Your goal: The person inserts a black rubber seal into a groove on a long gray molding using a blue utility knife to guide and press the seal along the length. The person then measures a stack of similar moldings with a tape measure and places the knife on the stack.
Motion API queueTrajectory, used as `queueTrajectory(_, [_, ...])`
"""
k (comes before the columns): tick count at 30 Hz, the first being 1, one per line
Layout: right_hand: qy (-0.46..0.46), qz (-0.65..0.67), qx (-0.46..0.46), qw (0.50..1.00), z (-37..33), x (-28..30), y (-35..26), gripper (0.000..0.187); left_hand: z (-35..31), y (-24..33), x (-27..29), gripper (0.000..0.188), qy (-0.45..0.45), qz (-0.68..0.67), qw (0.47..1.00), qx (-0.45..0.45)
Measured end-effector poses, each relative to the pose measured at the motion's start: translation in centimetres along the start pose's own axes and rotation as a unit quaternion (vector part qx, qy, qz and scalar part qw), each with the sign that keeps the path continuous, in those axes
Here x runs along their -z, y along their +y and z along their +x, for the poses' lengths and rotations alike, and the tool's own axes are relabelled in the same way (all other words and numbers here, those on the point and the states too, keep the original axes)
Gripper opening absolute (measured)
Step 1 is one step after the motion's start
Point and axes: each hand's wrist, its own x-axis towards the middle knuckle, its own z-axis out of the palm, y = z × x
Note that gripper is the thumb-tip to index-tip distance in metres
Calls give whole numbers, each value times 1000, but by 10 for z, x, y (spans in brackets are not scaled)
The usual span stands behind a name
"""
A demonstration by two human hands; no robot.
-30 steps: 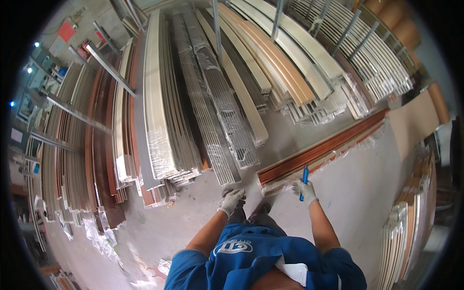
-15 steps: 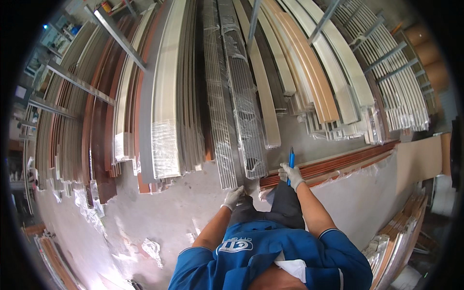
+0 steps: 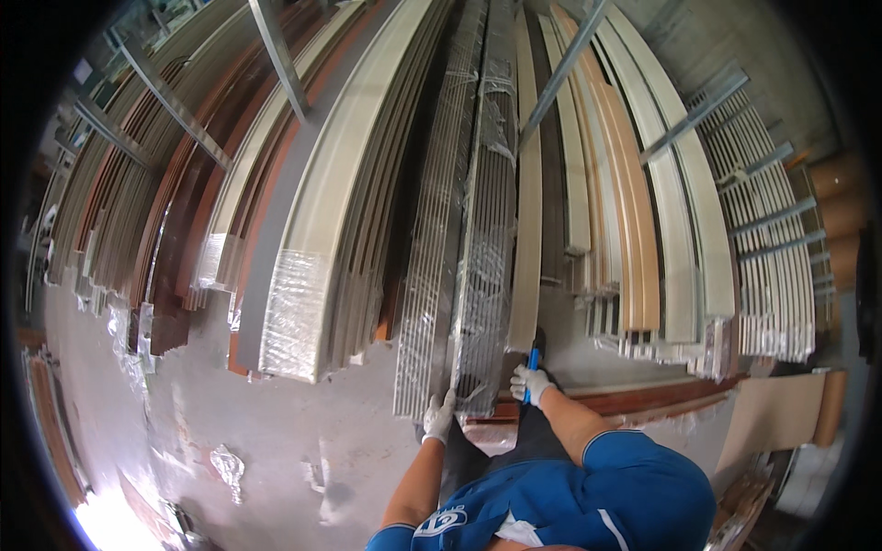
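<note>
My left hand (image 3: 440,416), in a pale work glove, lies at the near end of two plastic-wrapped bundles of grey ribbed panels. Its fingers stretch forward against the left bundle (image 3: 425,354), beside the narrow gap between the two. The right bundle (image 3: 485,312) runs parallel to it, its wrap torn and wrinkled farther up. My right hand (image 3: 530,384), also gloved, is closed around a slim blue pen-like tool (image 3: 534,360) pointing forward. It is just right of the right bundle's end, near a beige panel (image 3: 525,275). The tool's exact kind cannot be made out.
Long panels in cream (image 3: 299,308), brown and tan (image 3: 634,230) lie in rows on both sides, parted by metal posts (image 3: 278,60). Reddish-brown strips (image 3: 634,401) lie crosswise at right. Scraps of plastic film (image 3: 226,470) are on the concrete floor at left.
The view has shifted as my body leans forward. My left hand has come farther up onto the wrapped bundles' end; my right hand, still with the blue tool, has moved closer to them.
</note>
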Motion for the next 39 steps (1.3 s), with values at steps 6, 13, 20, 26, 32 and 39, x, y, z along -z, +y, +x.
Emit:
queueTrajectory(6, [161,-152,76,972,54,-19,-24,18,16,33,-39,90,43,63,997,15])
queueTrajectory(13, [174,-169,197,950,35,-17,-89,26,22,24,-52,75,106,106,988,-19])
queueTrajectory(20, [-36,-272,341,899,-3,-130,-173,33,21,21,-55,72,142,124,982,-27])
queueTrajectory(26, [-141,-610,717,305,-51,-380,-172,47,23,18,-58,70,139,125,982,-22])
queueTrajectory(32, [-153,-723,669,80,-76,-539,-139,47,20,19,-53,66,135,94,986,-37])
queueTrajectory(39, [-82,-407,709,570,-10,-365,-156,62,24,21,-50,76,109,124,986,-27])
